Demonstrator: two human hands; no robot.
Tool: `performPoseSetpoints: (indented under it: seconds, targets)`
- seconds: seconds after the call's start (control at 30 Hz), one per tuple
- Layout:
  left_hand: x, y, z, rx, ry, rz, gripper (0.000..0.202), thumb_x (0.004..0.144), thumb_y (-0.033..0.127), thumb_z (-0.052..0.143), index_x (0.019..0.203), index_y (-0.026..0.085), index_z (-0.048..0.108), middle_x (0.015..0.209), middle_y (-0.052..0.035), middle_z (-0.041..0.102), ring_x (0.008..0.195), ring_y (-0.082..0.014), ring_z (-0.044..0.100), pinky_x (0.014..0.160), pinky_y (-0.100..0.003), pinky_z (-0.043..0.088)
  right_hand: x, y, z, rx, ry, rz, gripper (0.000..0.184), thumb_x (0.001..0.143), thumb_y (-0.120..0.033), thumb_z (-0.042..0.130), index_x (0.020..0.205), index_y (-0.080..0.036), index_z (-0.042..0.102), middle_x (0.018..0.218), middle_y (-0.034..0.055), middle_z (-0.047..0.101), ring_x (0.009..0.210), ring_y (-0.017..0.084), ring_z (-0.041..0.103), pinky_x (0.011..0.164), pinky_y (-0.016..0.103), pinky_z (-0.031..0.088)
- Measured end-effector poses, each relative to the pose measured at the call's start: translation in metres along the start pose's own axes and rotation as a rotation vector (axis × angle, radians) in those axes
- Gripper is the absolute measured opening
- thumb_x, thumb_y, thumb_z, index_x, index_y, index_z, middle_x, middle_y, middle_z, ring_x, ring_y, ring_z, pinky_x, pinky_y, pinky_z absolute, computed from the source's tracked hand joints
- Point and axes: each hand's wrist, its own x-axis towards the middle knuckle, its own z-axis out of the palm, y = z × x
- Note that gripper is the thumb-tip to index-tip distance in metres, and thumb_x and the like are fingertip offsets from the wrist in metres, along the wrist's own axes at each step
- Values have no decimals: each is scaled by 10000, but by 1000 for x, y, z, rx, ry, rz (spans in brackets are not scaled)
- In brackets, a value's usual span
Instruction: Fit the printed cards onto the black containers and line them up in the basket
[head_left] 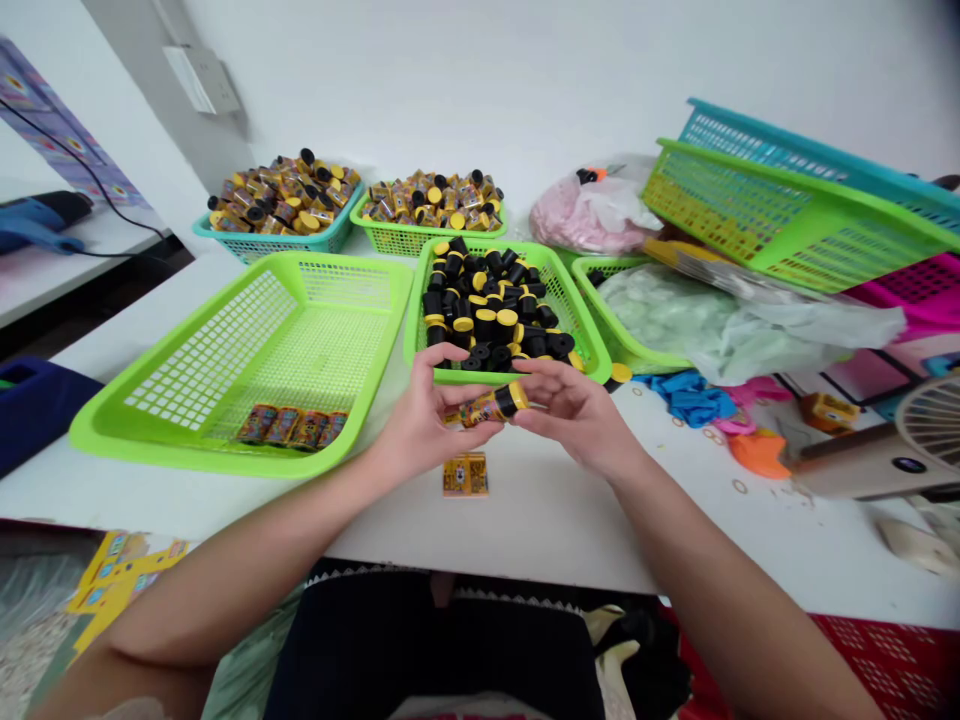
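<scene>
A small black canister with a yellow lid and a printed yellow-orange sleeve [484, 408] is held level above the table between both hands. My left hand [427, 410] closes its thumb and fingers round the sleeved end. At the lidded end, the thumb and fingertips of my right hand [574, 412] pinch the yellow lid. Below them on the table lies a small stack of flat printed sleeves [465, 476]. Just beyond my hands, a green basket [589, 335] holds many bare black canisters [495, 300] with yellow lids.
On the left, a large green basket [330, 345] holds a row of sleeved canisters [292, 427]. Behind stand a teal basket [330, 235] and another green basket [397, 236], both heaped with sleeved canisters. Stacked baskets [810, 215], plastic bags [675, 310] and a fan [870, 455] crowd the right.
</scene>
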Motion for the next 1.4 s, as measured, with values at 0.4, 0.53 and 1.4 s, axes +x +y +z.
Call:
performPoseSetpoints:
  seconds: [0.4,0.53,1.4]
  targets:
    - [5,0,6,-217,31,-171,731,656,157,845,1081,276,262,882,66,688,646,-78,666,621,-206,529,-10,10,26,-913,45,-666,579,845,-199,677,1381,-221,461,1230,142,611,1171,261,603,976,454,547]
    - [0,4,12,-183,-288,-348,524,822,253,706,1047,266,234,779,66,655,637,-97,649,603,-222,484,-15,5,30,-927,43,-760,573,812,-196,676,1351,-189,481,1139,132,629,1091,270,619,926,442,559]
    - [-98,118,-98,1097,238,-18,242,862,426,644,1021,247,674,1176,-59,671,1021,-217,667,842,-332,560,9,-1,27,-1007,144,-704,325,878,-195,620,1201,-200,588,1130,129,643,1096,256,616,951,461,515]
